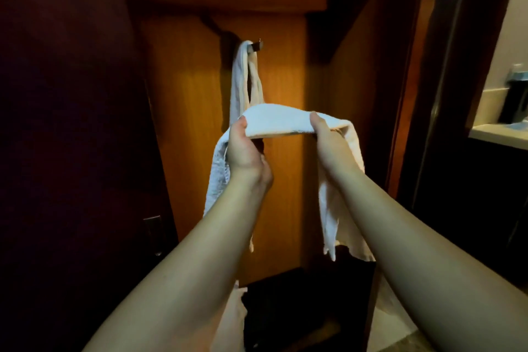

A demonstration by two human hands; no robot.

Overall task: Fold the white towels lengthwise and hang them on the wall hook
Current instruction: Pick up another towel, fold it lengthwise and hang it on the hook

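A white towel (pixel 278 121) is stretched flat between my two hands at chest height, folded into a narrow strip. My left hand (pixel 245 151) grips its left part and my right hand (pixel 328 140) grips its right part. Both loose ends hang down past my wrists. Above and behind it, another white towel (pixel 243 80) hangs draped over a small metal wall hook (pixel 255 46) on the wooden panel. The held towel is below the hook and apart from it.
The wooden wall panel (pixel 194 111) faces me, with a dark door (pixel 71 123) to the left. A doorframe (pixel 414 80) stands on the right, and beyond it a countertop (pixel 500 134) with dark items. More white cloth (pixel 231 320) lies low near my left forearm.
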